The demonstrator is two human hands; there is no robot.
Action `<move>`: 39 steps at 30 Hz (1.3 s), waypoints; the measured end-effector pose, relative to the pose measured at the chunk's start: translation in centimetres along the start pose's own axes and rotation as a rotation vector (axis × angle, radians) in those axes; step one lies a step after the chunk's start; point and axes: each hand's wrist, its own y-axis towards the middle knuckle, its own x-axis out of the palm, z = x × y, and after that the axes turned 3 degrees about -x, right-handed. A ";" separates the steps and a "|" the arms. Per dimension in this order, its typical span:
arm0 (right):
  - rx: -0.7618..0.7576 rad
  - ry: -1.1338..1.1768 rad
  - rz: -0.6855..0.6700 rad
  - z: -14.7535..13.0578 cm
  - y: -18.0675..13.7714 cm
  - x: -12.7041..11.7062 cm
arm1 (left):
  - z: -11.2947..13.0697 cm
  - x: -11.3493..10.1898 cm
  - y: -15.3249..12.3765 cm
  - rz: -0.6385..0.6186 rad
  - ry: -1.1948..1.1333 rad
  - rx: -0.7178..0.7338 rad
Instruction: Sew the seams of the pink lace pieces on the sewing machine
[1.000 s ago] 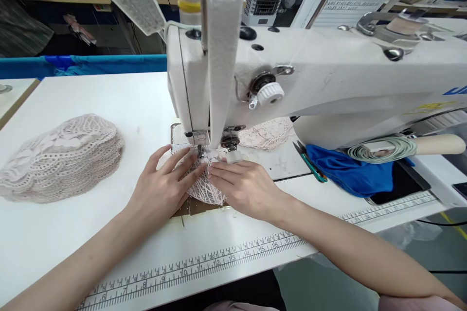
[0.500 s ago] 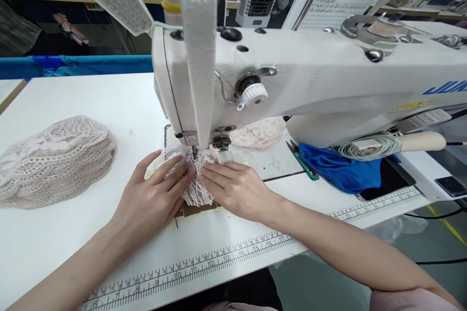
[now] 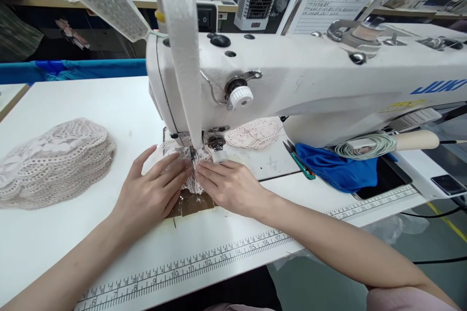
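A piece of white lace (image 3: 193,183) lies under the needle and presser foot (image 3: 193,152) of a white sewing machine (image 3: 255,77). My left hand (image 3: 155,189) rests on the lace's left side, fingers stretched out and somewhat spread. On the other side of the foot, my right hand (image 3: 233,187) presses the lace with fingers laid flat and close together. Both thumbs are mostly hidden. The lace's near edge shows between my hands, over a brown plate (image 3: 193,204). A pile of lace pieces (image 3: 62,163) sits at the left; more lace (image 3: 255,133) lies behind the needle.
Green-handled snips (image 3: 299,160) lie right of the machine bed, beside blue cloth (image 3: 335,165) on a dark phone-like slab (image 3: 390,177). A coil of pale green cord (image 3: 365,146) hangs near them. A measuring tape (image 3: 204,265) runs along the table's front edge.
The lace has moved away from me beneath the presser foot, so less of it shows in front and more of the brown plate is bare. My hands stay on it; the view has shifted slightly.
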 end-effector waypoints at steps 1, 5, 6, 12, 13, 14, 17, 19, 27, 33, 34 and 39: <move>-0.005 0.004 -0.003 0.0 0.0 0.0 | 0.3 -0.2 -0.1 0.006 -0.015 0.008; -0.016 0.005 -0.006 -0.1 -0.1 -0.2 | 1.0 -0.5 -0.5 0.015 -0.052 0.003; -0.016 0.003 -0.008 -0.1 -0.1 -0.2 | 1.0 -0.5 -0.5 0.013 -0.054 -0.001; 0.001 0.026 -0.008 0.1 0.0 -0.1 | 0.5 -0.1 -0.4 -0.008 -0.036 -0.007; 0.007 0.037 -0.017 0.2 0.0 -0.1 | 0.4 -0.1 -0.4 -0.007 -0.035 -0.010; 0.013 0.046 -0.030 0.2 0.1 -0.1 | 0.3 0.0 -0.3 -0.007 -0.030 -0.012; 0.026 0.053 -0.083 0.5 0.3 -0.1 | 0.0 0.2 -0.1 -0.018 0.002 -0.009; 0.037 0.041 -0.117 0.7 0.5 -0.1 | -0.1 0.3 0.1 -0.029 0.025 -0.011; 0.096 0.057 -0.031 0.1 0.1 -0.3 | 0.9 -0.3 -0.2 0.010 0.029 -0.039; 0.139 0.127 -0.020 -0.3 -0.1 -0.7 | 1.6 -0.9 -0.4 -0.050 0.003 -0.116; 0.134 0.122 -0.016 -0.2 0.0 -0.7 | 1.6 -0.9 -0.4 -0.051 0.006 -0.112; 0.131 0.111 -0.016 -0.1 0.0 -0.5 | 1.2 -0.6 -0.3 0.002 0.037 -0.062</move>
